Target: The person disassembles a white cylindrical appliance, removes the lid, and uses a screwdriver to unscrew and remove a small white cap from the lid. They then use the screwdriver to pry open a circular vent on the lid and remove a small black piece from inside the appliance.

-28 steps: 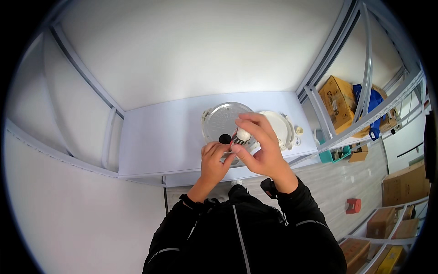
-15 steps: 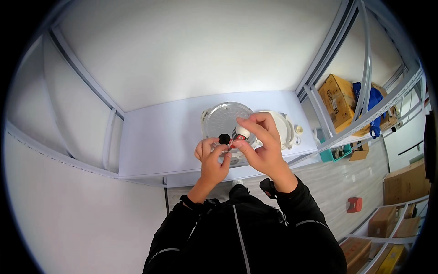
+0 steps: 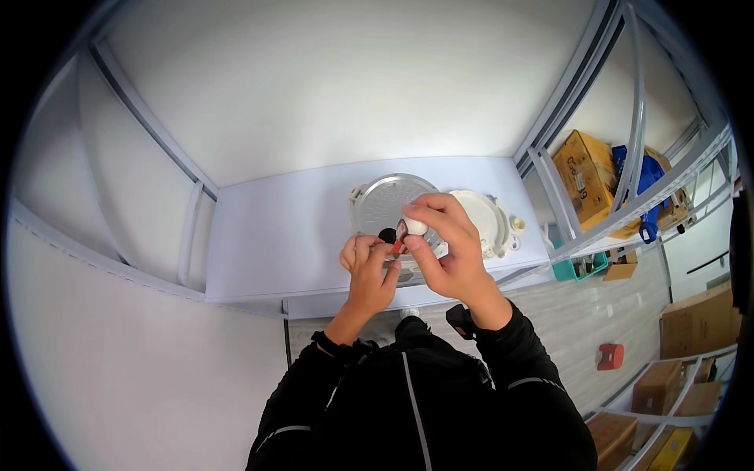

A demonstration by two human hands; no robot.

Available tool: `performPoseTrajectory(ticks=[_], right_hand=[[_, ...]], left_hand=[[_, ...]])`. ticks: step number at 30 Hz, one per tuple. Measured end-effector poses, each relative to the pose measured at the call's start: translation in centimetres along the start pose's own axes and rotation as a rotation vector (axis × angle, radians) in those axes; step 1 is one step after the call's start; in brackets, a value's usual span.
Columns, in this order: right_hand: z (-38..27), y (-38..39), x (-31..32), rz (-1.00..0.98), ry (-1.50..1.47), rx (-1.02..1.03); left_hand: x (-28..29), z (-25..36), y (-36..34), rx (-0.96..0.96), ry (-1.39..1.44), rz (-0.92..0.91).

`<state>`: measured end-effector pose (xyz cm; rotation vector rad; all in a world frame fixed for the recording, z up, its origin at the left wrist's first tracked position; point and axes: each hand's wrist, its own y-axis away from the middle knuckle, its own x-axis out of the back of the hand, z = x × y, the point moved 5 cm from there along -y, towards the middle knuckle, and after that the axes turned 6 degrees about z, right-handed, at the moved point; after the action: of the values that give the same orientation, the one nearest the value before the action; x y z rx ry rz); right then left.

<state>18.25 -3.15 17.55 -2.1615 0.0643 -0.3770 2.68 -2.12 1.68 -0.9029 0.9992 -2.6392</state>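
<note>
A small white part with a red piece (image 3: 408,230) sits pinched in the fingertips of the right hand (image 3: 444,251), just above the round metal inner lid (image 3: 382,204). The left hand (image 3: 367,271) has its fingers curled together around a small black piece (image 3: 387,235), touching the right hand. Beside the lid lies a white round cover (image 3: 487,220), both on the pale blue table (image 3: 275,235).

Small white-and-red part (image 3: 410,229) pinched above the round silver lid (image 3: 382,206).

Metal lid (image 3: 385,206) on white table (image 3: 283,235)
</note>
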Motion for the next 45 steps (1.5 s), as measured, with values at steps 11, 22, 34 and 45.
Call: performPoseTrajectory(ticks=[11, 22, 34, 45], right_hand=[[0.5, 0.0, 0.4, 0.050, 0.043, -0.020], [0.8, -0.7, 0.5, 0.007, 0.001, -0.022], [0.4, -1.0, -0.1, -0.006, -0.077, -0.030], [0.5, -1.2, -0.2, -0.057, -0.033, -0.056]], left_hand=[[-0.2, -0.3, 0.1, -0.008, 0.016, 0.005], [-0.2, -0.6, 0.2, 0.009, 0.034, -0.012], [-0.4, -0.5, 0.2, 0.002, 0.003, -0.030], [-0.2, -0.2, 0.1, 0.005, -0.003, -0.039]])
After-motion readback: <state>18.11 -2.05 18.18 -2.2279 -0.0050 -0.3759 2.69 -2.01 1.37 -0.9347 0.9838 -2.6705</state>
